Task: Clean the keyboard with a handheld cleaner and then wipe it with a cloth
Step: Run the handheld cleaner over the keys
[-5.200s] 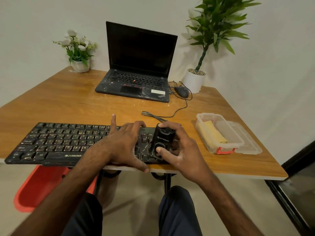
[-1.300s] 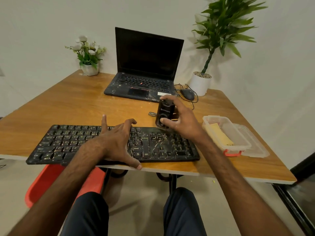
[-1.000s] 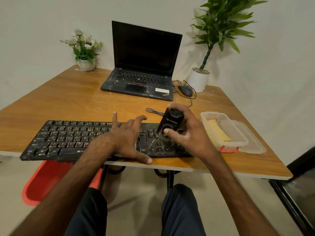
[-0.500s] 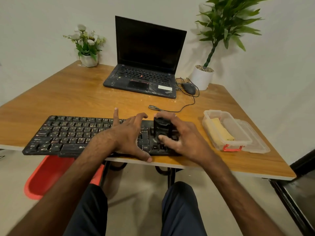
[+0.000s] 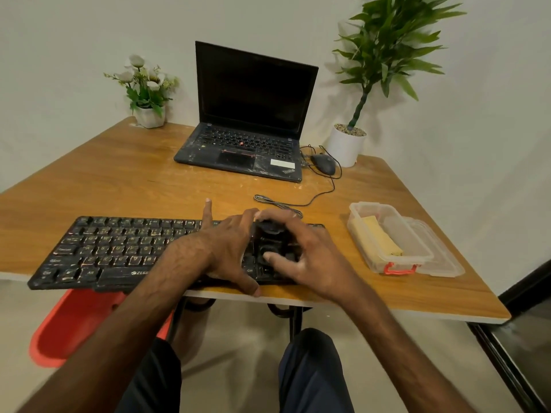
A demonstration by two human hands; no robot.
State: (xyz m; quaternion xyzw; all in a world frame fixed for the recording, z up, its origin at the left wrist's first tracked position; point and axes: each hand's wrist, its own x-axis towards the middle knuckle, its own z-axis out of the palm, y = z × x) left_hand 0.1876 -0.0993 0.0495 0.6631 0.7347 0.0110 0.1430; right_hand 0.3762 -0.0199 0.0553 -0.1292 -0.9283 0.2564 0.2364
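1. Your right hand (image 5: 310,257) is wrapped round the black handheld cleaner (image 5: 269,239), fingers curled over its top and thumb on its near face.
2. The cleaner is low over the right part of the keyboard (image 5: 119,248). I can't tell whether it touches the keys, since it's blurred and half covered.
3. Your left hand (image 5: 220,251) lies on the keys just beside it, fingers spread and gripping nothing, thumb at the near edge.
4. The keyboard runs along the near edge of the wooden table (image 5: 149,186).
5. The yellow cloth (image 5: 378,236) lies in the clear container (image 5: 417,257), off to the right.
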